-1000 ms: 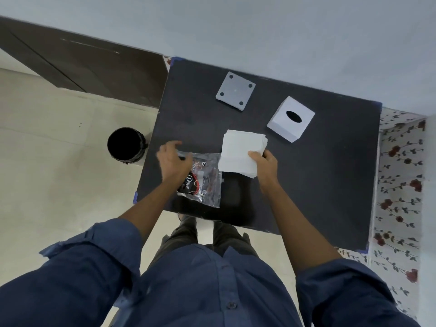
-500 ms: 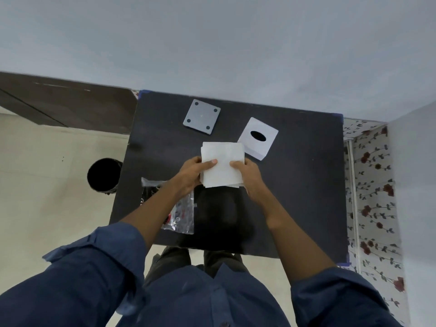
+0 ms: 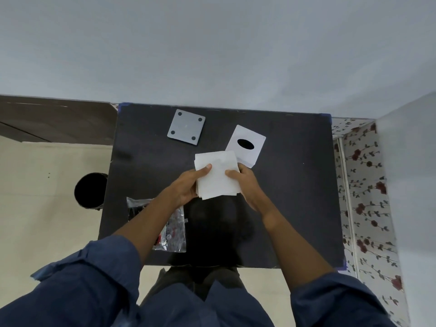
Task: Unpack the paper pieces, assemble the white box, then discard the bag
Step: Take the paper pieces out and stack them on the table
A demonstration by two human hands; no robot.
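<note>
A stack of white paper pieces (image 3: 218, 175) is held above the middle of the black table (image 3: 295, 197). My left hand (image 3: 188, 187) grips its left edge with the thumb on top. My right hand (image 3: 243, 182) grips its right edge. Just beyond the stack stands a white box (image 3: 247, 145) with a black oval hole in its top. A grey square plate (image 3: 186, 130) with a dark dot at each corner lies at the table's far side. The clear plastic bag (image 3: 172, 230) with dark print lies flat near the front left, partly hidden under my left forearm.
A round black bin (image 3: 90, 191) stands on the pale floor off the table's left edge. A flowered wall covering (image 3: 368, 197) runs along the right side. A plain wall rises behind the table's far edge.
My left hand let go of the bag, which now lies on the table, and took the stack's left edge. The view has tilted up.
</note>
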